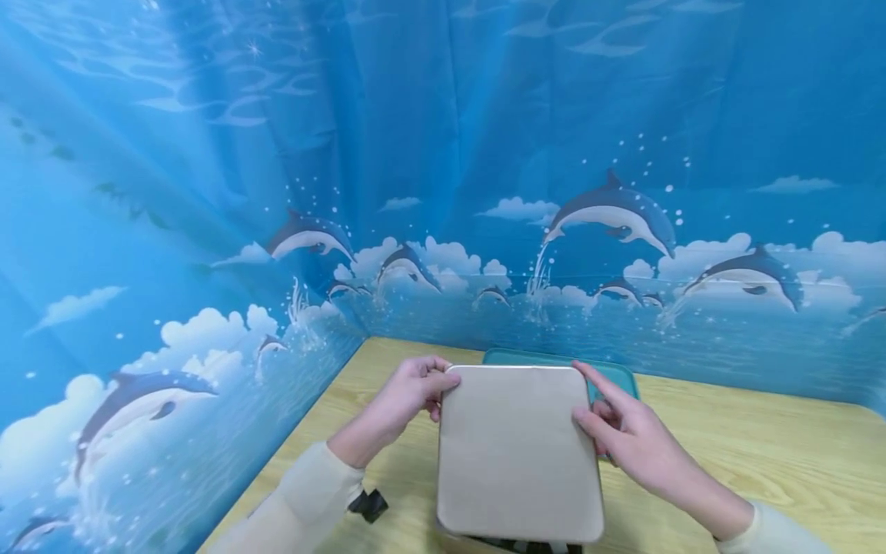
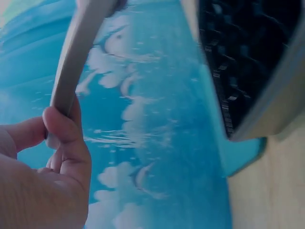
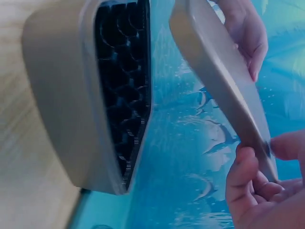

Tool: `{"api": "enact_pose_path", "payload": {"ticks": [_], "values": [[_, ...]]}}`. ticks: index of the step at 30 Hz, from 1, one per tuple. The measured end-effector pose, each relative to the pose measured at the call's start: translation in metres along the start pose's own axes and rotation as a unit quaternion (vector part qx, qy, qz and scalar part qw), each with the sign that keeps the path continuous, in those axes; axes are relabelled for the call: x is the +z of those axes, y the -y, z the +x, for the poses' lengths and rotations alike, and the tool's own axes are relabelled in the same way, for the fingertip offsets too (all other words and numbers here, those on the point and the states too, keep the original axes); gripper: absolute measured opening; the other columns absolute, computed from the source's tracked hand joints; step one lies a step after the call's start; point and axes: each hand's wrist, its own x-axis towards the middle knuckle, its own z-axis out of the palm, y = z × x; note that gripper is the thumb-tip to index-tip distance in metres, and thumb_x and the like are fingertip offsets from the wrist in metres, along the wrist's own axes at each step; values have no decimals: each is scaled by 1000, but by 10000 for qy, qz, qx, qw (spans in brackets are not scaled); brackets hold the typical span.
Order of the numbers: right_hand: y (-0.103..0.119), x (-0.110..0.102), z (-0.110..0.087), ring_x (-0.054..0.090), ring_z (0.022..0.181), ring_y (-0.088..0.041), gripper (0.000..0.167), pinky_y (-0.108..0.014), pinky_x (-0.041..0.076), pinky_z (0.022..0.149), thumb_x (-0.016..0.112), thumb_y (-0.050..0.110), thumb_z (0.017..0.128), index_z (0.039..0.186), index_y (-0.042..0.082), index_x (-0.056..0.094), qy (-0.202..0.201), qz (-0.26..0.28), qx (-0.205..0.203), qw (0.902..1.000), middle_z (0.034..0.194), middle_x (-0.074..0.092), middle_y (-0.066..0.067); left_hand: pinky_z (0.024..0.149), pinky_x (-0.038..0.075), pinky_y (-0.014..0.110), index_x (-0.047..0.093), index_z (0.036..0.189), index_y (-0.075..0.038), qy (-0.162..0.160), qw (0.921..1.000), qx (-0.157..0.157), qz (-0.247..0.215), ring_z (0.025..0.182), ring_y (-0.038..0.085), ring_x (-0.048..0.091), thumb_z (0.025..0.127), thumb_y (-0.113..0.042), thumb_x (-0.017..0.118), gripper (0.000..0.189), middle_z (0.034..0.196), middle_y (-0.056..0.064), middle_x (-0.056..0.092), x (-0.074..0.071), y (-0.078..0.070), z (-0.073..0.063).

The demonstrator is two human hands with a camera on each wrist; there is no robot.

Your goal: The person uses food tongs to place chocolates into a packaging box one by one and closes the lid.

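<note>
A beige rectangular lid (image 1: 521,454) with rounded corners is held up by both hands. My left hand (image 1: 404,400) pinches its far left corner between thumb and fingers. At the right edge, near the far corner, my right hand (image 1: 637,431) grips it, thumb on the near face and index finger along the side. Below the lid stands a beige box (image 3: 57,100) with its top uncovered, apart from the lid in both wrist views. Its black interior (image 3: 121,81) has rounded, cell-like shapes; whatever lies in them is too dark to tell. In the head view, the lid hides most of the box.
Behind the box lies a teal tray (image 1: 616,377), partly covered by the lid and right hand. Everything rests on a light wood-grain table (image 1: 734,438). A blue dolphin-print curtain (image 1: 443,192) encloses the table's back and left sides. A small black object (image 1: 369,505) is at the left wrist.
</note>
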Motion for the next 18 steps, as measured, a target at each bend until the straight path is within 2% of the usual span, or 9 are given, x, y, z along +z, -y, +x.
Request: {"api": "enact_pose_path", "payload": {"ticks": [4,8,11,14,18], "values": [[-15,1,1,55,54,-22,68,-36,51,52,59,29,103,160,26,22,243,416,518,9975,73,58,-11,49,47,27,64,108,0,-182,9988,-135,428,53,12,52,97,-20,67,24,71,5,62,10,19,15],[-32,12,-1,57,52,-23,72,-39,52,51,62,25,101,159,16,20,315,553,669,9957,69,59,-10,50,50,32,67,108,-4,-260,9908,23,1325,54,14,54,97,-25,68,24,72,5,62,16,38,25],[-43,19,-4,58,51,-24,74,-40,53,50,62,25,101,159,11,19,380,607,772,9944,67,59,-10,52,52,34,69,106,-6,-264,9758,229,2160,56,15,58,97,-25,68,21,75,3,63,20,51,31],[-52,24,-6,59,50,-23,74,-40,53,49,62,26,101,158,8,19,458,649,838,9933,66,60,-11,57,51,31,71,106,-8,-329,9566,390,2870,63,13,59,97,-26,67,21,81,0,64,23,61,35],[-61,28,-5,55,48,-18,73,-37,50,47,62,28,101,158,6,21,410,494,913,9937,65,59,-9,63,49,30,72,107,-9,-349,9401,437,3363,71,10,57,99,-29,64,22,86,-4,65,28,68,39]]}}
